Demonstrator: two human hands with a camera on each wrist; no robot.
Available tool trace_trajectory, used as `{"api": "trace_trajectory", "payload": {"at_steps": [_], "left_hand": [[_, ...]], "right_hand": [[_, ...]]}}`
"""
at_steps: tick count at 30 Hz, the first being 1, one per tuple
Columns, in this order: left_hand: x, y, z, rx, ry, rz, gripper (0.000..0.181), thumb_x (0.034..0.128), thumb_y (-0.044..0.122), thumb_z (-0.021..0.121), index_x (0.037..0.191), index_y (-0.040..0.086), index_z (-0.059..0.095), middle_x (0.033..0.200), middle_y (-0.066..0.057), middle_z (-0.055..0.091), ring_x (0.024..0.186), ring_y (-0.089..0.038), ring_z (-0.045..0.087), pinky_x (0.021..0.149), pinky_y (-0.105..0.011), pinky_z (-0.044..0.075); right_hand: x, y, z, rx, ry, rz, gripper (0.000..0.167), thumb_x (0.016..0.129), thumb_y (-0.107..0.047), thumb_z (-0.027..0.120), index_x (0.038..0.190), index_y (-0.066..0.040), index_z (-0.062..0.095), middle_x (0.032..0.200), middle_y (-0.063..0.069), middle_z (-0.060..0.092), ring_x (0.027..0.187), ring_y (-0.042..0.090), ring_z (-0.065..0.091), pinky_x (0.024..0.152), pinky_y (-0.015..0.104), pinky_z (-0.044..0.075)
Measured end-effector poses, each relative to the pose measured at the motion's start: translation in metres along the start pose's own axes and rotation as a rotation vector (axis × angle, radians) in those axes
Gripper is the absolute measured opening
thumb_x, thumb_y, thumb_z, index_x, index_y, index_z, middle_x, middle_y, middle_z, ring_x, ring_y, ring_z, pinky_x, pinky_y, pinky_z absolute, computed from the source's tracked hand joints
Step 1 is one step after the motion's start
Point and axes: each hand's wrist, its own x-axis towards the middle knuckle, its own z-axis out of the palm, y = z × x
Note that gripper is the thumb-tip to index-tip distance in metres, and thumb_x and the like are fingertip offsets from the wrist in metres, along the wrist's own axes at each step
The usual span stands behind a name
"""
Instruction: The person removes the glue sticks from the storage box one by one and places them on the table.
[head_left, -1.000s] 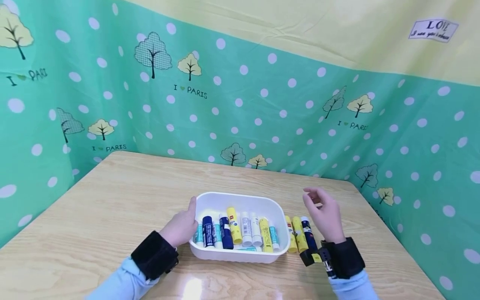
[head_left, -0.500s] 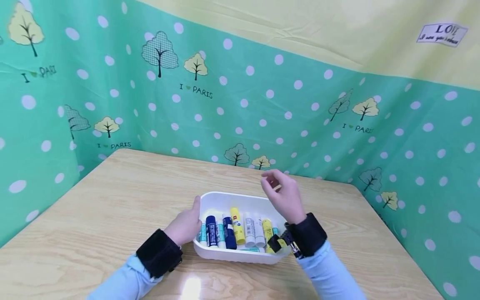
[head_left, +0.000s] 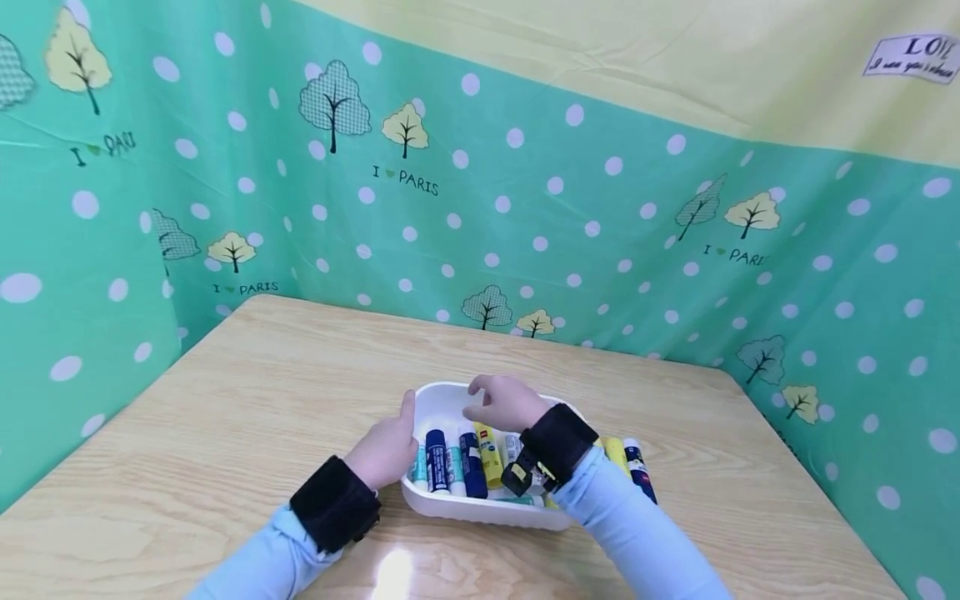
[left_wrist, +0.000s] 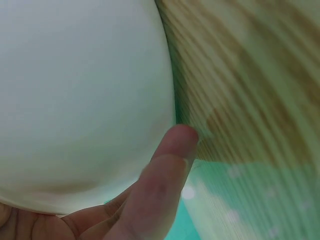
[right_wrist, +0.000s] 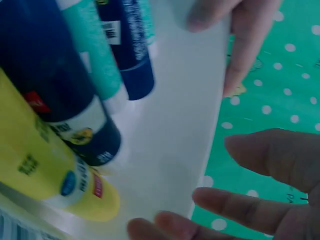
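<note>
A white plastic basket (head_left: 487, 511) holds several glue sticks lying side by side, among them a yellow glue stick (head_left: 489, 454), a dark blue glue stick (head_left: 472, 467) and teal-and-white ones. My left hand (head_left: 384, 452) grips the basket's left rim, with fingers on both sides of the wall in the right wrist view. Over the basket's back part hovers my right hand (head_left: 510, 404), its fingers apart and loosely bent with nothing between them. The right wrist and sleeve hide the glue sticks at the basket's right end.
Just right of the basket, a yellow glue stick (head_left: 617, 454) and a dark blue glue stick (head_left: 640, 471) lie on the wooden table (head_left: 300, 375), partly behind the right sleeve. A green dotted curtain (head_left: 525, 208) hangs behind the table and along its sides.
My right hand has moved left, from above the glue sticks outside the basket to over the basket, and come lower. My left hand keeps its hold on the rim.
</note>
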Motion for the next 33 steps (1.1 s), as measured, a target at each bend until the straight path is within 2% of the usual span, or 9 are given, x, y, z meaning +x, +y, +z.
{"api": "trace_trajectory", "payload": {"at_steps": [5,10,18,21,27,33], "left_hand": [[0.002,0.002,-0.001,0.006,-0.001,0.004,0.064,0.0823,0.003,0.041,0.134,-0.008,0.005,0.076,-0.019,0.057,0.054,-0.016,0.052,0.047,-0.024,0.041],[0.001,0.004,-0.004,0.012,-0.006,0.001,0.065,0.0822,0.003,0.041,0.134,-0.008,0.004,0.072,-0.017,0.055,0.053,-0.016,0.050,0.047,-0.024,0.039],[0.001,0.002,-0.004,0.011,-0.002,0.006,0.065,0.0815,0.002,0.042,0.134,-0.009,0.004,0.085,-0.023,0.057,0.059,-0.018,0.053,0.051,-0.026,0.043],[0.001,0.000,-0.003,0.008,-0.004,0.008,0.066,0.0812,0.002,0.042,0.134,-0.009,0.004,0.088,-0.025,0.057,0.061,-0.018,0.054,0.053,-0.027,0.044],[0.002,-0.001,-0.001,0.017,-0.002,0.010,0.066,0.0809,0.002,0.042,0.134,-0.010,0.004,0.077,-0.020,0.057,0.055,-0.017,0.052,0.049,-0.025,0.041],[0.002,-0.003,0.000,0.013,-0.016,0.004,0.066,0.0811,0.003,0.041,0.134,-0.010,0.004,0.073,-0.018,0.056,0.054,-0.017,0.052,0.048,-0.025,0.041]], "right_hand": [[0.004,0.005,0.008,0.005,-0.089,0.093,0.039,0.078,-0.028,0.058,0.110,-0.007,0.055,0.082,0.005,0.056,0.059,0.013,0.051,0.052,0.024,0.042],[0.005,0.008,0.012,0.010,-0.122,0.170,0.041,0.078,-0.028,0.057,0.114,-0.009,0.053,0.089,0.006,0.056,0.055,0.014,0.052,0.047,0.024,0.042],[0.006,0.010,0.019,0.046,-0.113,0.211,0.040,0.077,-0.018,0.059,0.114,-0.004,0.052,0.098,0.009,0.057,0.059,0.016,0.056,0.049,0.025,0.045],[0.009,0.012,0.024,0.050,-0.100,0.223,0.040,0.074,-0.014,0.062,0.111,-0.003,0.054,0.094,0.009,0.057,0.061,0.016,0.055,0.048,0.026,0.045],[0.014,0.018,0.036,0.006,-0.054,0.225,0.039,0.068,-0.012,0.067,0.105,-0.002,0.058,0.084,0.006,0.055,0.062,0.015,0.054,0.049,0.025,0.044],[0.016,0.017,0.039,0.003,-0.084,0.248,0.042,0.069,-0.013,0.067,0.108,-0.004,0.056,0.088,0.006,0.053,0.066,0.016,0.053,0.049,0.025,0.044]]}}
